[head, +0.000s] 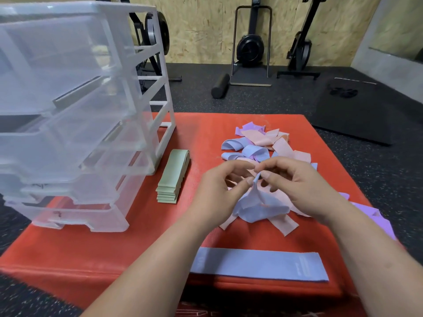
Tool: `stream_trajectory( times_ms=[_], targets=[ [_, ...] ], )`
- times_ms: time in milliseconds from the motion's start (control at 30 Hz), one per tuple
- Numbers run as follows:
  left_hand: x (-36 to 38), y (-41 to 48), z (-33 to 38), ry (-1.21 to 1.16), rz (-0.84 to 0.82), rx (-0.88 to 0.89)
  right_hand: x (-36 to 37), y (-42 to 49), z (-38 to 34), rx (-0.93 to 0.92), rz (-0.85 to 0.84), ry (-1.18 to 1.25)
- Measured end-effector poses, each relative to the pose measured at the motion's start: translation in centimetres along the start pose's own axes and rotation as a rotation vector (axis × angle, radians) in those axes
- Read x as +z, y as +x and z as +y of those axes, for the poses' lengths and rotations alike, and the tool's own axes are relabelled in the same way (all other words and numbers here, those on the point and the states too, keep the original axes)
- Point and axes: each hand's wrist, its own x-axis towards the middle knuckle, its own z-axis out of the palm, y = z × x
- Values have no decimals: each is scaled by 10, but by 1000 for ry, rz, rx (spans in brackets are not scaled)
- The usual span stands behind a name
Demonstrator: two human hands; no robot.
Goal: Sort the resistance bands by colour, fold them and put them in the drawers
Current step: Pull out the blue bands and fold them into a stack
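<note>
- A blue band [258, 207] is pinched at its upper edge by both hands. The thumb and curled fingertips of the left hand [219, 186] are closed on it from one side, and those of the right hand [299, 186] from the other.
- The two hands are held close together, their fingertips almost touching, above the middle of the red mat [68, 248].
- The pinched band is lifted at the top, while its lower part droops onto the pink bands [283, 221] spread beneath it.
- A loose pile [254, 152] of blue, pink and purple bands is seen on the mat just beyond the hands.
- Some purple bands [375, 213] are seen at the mat's right edge, partly hidden by the right forearm.
- A second blue band [258, 265] is laid flat and straight along the near edge of the mat, between the two forearms.
- A stack of folded green bands [174, 177] is set just beside the drawer unit [91, 133], between it and the hands.
- The drawer unit, clear plastic in a white frame, stands on the left part of the mat with several drawers pulled out.
- Further back, a black foam roller [220, 85] and a black floor mat [357, 110] lie on the dark floor, and exercise machines [250, 46] stand against a chipboard wall.
</note>
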Motion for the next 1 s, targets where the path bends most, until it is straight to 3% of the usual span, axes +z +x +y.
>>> stream_trajectory(
  times_ms=[133,367,500,667,833,1000],
  targets=[
    [2,2,-5,-14,8,-21,12,-2,-4,26,-21,95],
    [-3,6,-13,140,41,-43,27,6,6,114,158,224],
    [-9,8,-10,3,59,-94,25,7,13,105,135,205],
    [-12,8,-5,-190,93,-152,29,4,16,82,-20,70],
    [-21,10,-2,-100,-16,-61,28,8,17,-13,-118,-72],
    [-27,13,-1,-202,176,-39,27,3,33,16,-157,-324]
  ],
)
